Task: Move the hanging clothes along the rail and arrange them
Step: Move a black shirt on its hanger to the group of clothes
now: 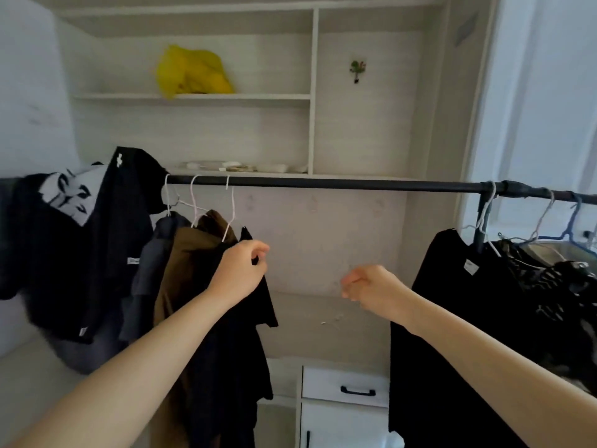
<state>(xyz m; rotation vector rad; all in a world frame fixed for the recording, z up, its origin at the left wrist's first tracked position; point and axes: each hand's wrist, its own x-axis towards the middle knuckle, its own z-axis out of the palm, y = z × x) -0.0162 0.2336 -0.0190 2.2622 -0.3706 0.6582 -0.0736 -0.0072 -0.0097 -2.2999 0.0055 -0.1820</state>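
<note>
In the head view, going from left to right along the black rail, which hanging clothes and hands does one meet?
Printed black garment → brown garment → left hand, pinching a black garment → right hand, holding nothing → black T-shirt.

Soft daylight enters from the right; edges bow, and details look slightly blurred.

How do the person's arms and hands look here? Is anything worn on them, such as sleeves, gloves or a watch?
Both forearms are bare: no sleeve shows in the frame. The left hand and right hand wear no gloves. No watch, bracelet or ring is visible on either wrist or hand.
</note>
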